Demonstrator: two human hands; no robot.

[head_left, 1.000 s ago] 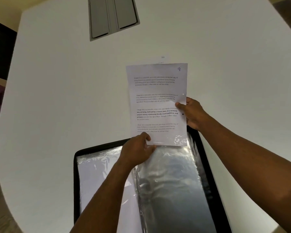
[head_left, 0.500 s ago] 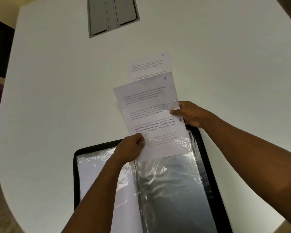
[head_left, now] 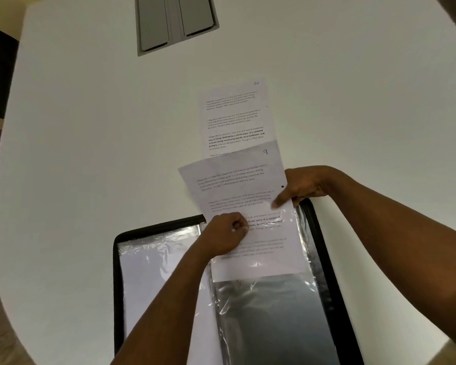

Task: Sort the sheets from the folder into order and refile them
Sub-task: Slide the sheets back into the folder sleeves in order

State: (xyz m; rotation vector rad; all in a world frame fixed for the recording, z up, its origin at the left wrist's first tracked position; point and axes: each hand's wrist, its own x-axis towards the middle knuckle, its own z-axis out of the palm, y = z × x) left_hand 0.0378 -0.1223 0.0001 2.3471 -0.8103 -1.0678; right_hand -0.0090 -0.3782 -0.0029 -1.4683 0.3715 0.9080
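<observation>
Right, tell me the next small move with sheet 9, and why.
Probably slide sheet 9 further down into the clear sleeve. Both the left hand and the right hand grip it, its lower part sits under the plastic, and its numbered top half is outside, overlapping sheet 10 on the table.
</observation>
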